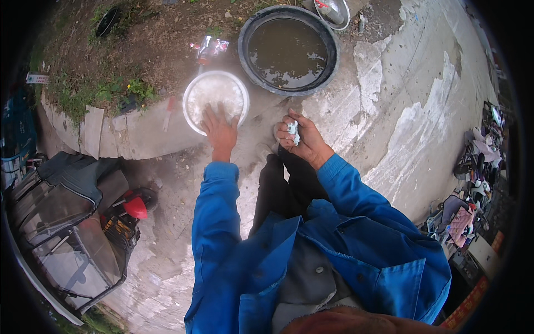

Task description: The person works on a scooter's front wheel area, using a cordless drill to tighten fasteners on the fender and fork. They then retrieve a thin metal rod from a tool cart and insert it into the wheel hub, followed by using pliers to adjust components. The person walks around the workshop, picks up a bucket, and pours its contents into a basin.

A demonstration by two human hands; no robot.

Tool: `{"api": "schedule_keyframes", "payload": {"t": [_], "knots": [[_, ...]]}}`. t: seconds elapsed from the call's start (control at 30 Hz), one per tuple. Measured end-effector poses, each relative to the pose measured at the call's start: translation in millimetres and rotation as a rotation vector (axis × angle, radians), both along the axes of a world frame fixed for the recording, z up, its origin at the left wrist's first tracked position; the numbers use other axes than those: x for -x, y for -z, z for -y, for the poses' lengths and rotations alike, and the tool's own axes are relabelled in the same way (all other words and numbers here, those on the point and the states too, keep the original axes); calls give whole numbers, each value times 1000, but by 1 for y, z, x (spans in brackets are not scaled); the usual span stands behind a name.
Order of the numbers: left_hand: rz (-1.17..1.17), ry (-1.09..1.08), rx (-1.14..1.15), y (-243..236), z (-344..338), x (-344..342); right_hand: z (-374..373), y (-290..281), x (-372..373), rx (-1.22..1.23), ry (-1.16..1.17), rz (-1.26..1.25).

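Observation:
My left hand [221,129] is open, its fingers spread over the near part of a round white basin [242,89]. Pale, cloudy contents fill the basin; whether my fingertips touch them I cannot tell. Closer to my body's midline, my right hand [307,138] is closed around a crumpled pale cloth or paper wad [293,132]. Part of that wad is hidden by the fingers. Just beyond my right hand stands a large black tub [332,61] holding murky brown water.
A metal bowl [346,19] with things in it sits behind the tub. Shiny wrappers [211,49] lie beyond the basin. At left is a covered vehicle [72,234] with a red part. Piled clutter [461,209] lines the right. Cracked concrete [400,150] meets bare soil [150,44].

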State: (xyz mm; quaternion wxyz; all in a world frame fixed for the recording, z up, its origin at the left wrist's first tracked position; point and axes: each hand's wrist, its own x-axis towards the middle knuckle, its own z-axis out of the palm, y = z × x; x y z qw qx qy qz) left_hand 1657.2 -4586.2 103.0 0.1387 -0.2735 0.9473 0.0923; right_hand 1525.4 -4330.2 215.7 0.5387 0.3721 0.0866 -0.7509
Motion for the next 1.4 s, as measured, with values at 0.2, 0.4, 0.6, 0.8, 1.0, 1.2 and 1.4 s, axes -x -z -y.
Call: {"api": "schedule_keyframes", "payload": {"t": [0.2, 0.4, 0.6, 0.8, 1.0, 1.2, 1.4], "knots": [[-537, -237, -795, -115, -66, 67, -12, -27, 10, -77, 53, -183], [-733, -10, -926, -193, -199, 95, -17, -79, 7, -463, 90, -277], [-725, 909, -620, -193, -208, 94, -81, -94, -12, -344, 206, -71], [-553, 1308, -679, -223, -271, 118, -144, -91, -20, -238, 265, -63], [-517, 1450, -674, -230, -376, 166, -264, -103, 22, -106, 216, -151], [-657, 1657, -814, -241, -456, 203, -342, -132, 30, -382, 373, -215], [-664, 1785, -939, -250, -536, 256, -387, -129, 50, -386, 664, -256]]}}
